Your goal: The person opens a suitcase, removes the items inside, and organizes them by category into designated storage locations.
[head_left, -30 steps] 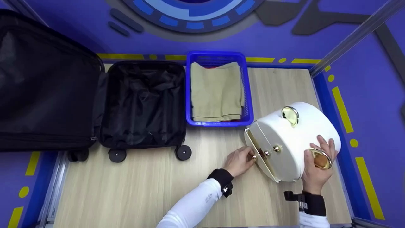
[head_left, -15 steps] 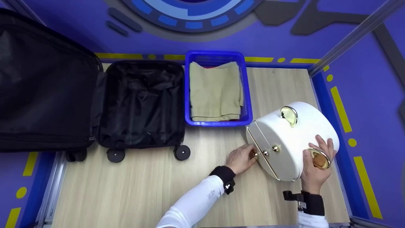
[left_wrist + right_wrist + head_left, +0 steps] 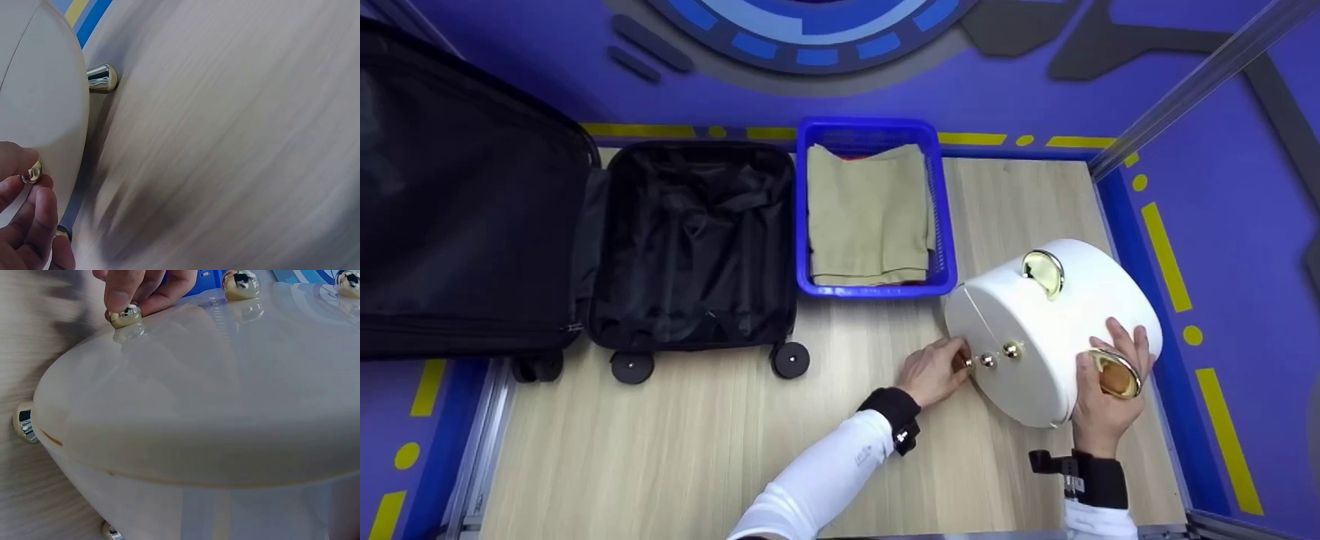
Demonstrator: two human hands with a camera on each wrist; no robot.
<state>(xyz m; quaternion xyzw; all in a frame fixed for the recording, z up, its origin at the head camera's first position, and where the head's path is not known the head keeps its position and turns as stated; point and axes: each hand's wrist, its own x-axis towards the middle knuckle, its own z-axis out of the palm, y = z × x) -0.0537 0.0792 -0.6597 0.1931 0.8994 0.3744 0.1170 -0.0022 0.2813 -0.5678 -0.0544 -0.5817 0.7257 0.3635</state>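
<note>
A white rounded drawer box (image 3: 1099, 300) with gold knobs and two gold handles stands at the right of the table. My left hand (image 3: 934, 371) is at its front face; thumb and fingers pinch the lowest gold knob (image 3: 32, 172). That knob also shows under the fingertips in the right wrist view, on the glossy front (image 3: 169, 382). The lower drawer sits flush with the front. My right hand (image 3: 1110, 409) rests on the box's near side, its fingers spread on the white surface around a gold handle (image 3: 1116, 373).
A blue basket (image 3: 802, 225) holding folded beige cloth (image 3: 870, 217) stands at the back, left of the box. Further left lies an opened black suitcase (image 3: 697, 247) with wheels toward me. A blue wall runs close along the table's right side.
The lower drawer, pulled slightly out a second ago, has slid in until its front is flush. My left hand moved slightly toward the box with the knob. The right hand stays in place.
</note>
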